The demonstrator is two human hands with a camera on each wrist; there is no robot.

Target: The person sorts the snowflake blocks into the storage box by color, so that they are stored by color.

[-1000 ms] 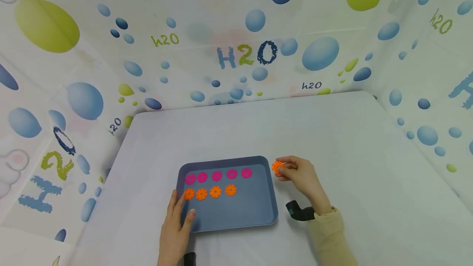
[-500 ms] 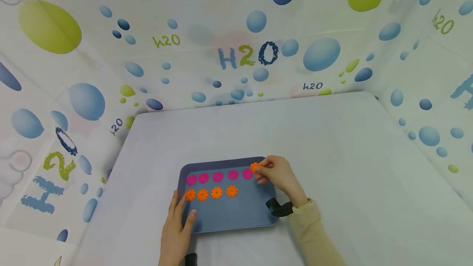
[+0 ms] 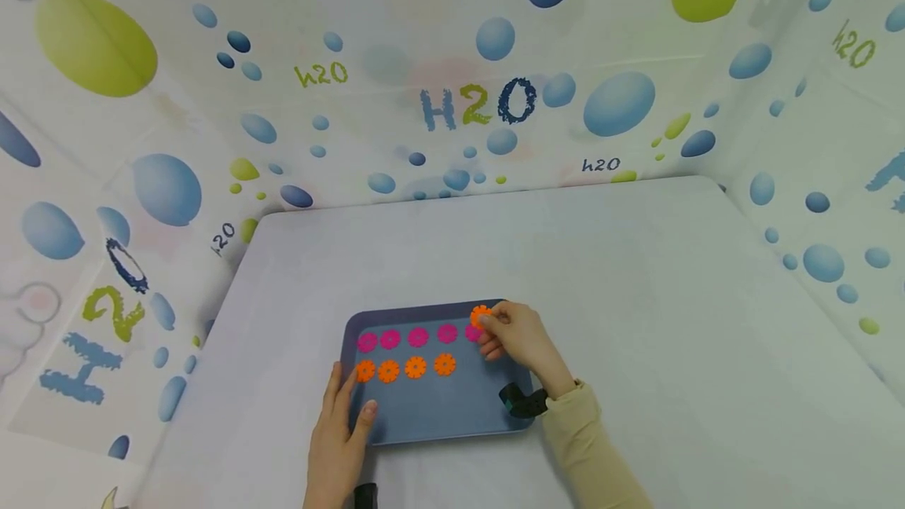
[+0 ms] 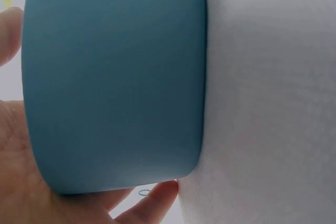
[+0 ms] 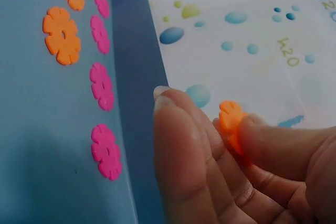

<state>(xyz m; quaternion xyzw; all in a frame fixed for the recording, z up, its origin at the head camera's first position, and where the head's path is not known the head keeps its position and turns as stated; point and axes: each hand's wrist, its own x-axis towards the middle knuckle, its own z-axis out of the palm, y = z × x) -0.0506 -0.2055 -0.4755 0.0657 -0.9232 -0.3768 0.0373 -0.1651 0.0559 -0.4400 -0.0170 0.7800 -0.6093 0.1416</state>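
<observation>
My left hand holds the near left corner of a blue-grey tray, its thumb over the rim and other fingers along the left side. The left wrist view shows the tray's outer wall between thumb and fingers. My right hand is above the tray's far right corner, pinching an orange flower-shaped plastic disc between thumb and fingers. Below it, several pink flower-shaped discs lie in a row along the tray's far side; the rightmost is partly hidden by the right hand. Several orange discs form a nearer row.
The tray rests on a table with a white cover. Behind and at the sides hang white sheets printed with blue and green drops and H2O lettering. A black wrist camera on the right wrist overhangs the tray's right side.
My right hand has carried the orange disc left, from beyond the tray's right edge to above the rightmost pink disc. The left hand stays at the tray's corner.
</observation>
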